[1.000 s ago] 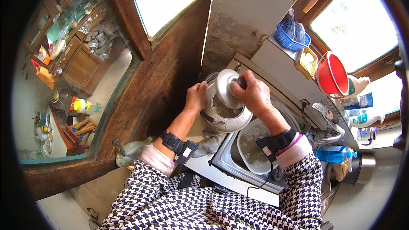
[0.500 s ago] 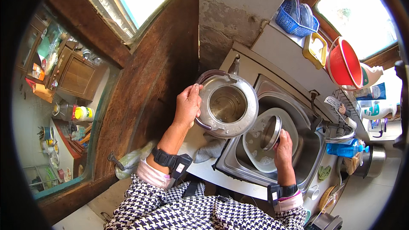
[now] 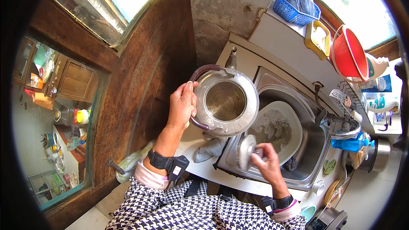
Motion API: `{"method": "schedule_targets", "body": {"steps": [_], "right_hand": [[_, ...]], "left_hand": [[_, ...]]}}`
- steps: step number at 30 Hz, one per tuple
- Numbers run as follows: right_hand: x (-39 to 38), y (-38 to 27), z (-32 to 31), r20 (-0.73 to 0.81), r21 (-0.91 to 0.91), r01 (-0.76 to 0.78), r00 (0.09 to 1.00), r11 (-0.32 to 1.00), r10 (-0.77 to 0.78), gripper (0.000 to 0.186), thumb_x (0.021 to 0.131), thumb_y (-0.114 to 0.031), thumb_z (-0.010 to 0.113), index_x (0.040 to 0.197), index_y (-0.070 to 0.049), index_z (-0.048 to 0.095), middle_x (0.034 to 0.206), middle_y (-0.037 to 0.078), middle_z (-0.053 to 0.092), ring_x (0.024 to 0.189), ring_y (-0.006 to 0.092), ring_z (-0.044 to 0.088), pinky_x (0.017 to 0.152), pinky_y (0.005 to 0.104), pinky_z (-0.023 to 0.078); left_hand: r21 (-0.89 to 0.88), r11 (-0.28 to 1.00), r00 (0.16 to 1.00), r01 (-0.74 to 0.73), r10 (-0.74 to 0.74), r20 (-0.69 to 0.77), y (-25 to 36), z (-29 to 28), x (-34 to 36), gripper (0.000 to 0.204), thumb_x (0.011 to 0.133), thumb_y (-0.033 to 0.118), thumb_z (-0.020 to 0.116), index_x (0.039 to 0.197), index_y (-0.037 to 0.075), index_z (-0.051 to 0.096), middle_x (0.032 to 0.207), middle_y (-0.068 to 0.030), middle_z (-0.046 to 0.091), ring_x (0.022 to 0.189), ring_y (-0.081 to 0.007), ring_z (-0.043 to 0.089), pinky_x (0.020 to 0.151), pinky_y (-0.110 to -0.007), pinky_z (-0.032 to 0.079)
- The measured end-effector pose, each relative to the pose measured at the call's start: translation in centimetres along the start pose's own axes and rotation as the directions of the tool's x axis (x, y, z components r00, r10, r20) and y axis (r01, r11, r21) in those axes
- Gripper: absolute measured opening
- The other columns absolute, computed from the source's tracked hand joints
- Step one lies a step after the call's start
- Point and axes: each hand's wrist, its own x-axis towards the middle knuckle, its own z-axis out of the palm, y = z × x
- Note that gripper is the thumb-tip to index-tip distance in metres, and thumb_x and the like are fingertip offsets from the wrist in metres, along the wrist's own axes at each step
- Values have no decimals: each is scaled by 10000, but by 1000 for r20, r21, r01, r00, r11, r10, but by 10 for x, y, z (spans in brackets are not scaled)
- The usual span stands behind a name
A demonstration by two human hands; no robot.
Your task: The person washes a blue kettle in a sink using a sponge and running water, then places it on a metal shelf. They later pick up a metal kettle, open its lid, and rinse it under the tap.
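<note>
My left hand (image 3: 181, 105) is closed around the dark handle of a metal kettle (image 3: 226, 102), held over the counter at the left edge of the sink. The kettle's mouth faces up uncovered, and its spout points away from me. In my right hand (image 3: 269, 166), fingers pinch the knob of a round metal lid (image 3: 245, 151), tilted on its edge over the sink's near left rim. Beneath, a whitish basin (image 3: 297, 123) with cloudy, sudsy water sits in the steel sink (image 3: 313, 145). A grey cloth (image 3: 209, 150) lies below the kettle.
Dark wooden boards (image 3: 140, 85) close off the left. A tap (image 3: 347, 134) stands at the sink's right, near a blue bottle (image 3: 349, 144). On the ledge behind are a blue basket (image 3: 294, 12), a yellow tub (image 3: 318, 38) and a red bucket (image 3: 350, 55). A white mug (image 3: 317, 187) stands nearby.
My right hand has brought the lid left and nearer to me, from over the basin to the sink's near rim, and turned it. My left hand holds the kettle in nearly the same place.
</note>
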Motion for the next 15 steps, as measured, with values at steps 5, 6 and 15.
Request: {"method": "schedule_targets", "body": {"steps": [5,6,15], "right_hand": [[4,-37,40,333,-328,437,883,838,-330,361,672,-233,774,969,-115,607,810,91,568,745,279,574,653,391,446],[4,-40,48,382,-360,504,847,785,-369,365,672,-240,766,977,-122,604,803,86,558,754,282,569,653,401,432],[-4,-11,87,622,-513,714,692,476,-367,236,797,-166,525,1026,-173,581,846,60,504,809,240,542,690,373,401]], "left_hand": [[7,1000,1000,-14,14,11,-2,0,1,339,983,321,460,1072,10,561,578,52,411,423,-17,337,360,-179,309],[10,1000,1000,-17,16,12,-3,-1,1,341,982,322,461,1072,9,561,578,52,413,423,-18,337,361,-180,309],[39,999,1000,-7,6,22,-3,-1,1,360,978,335,466,1076,1,559,575,50,425,424,-19,344,368,-183,325]]}}
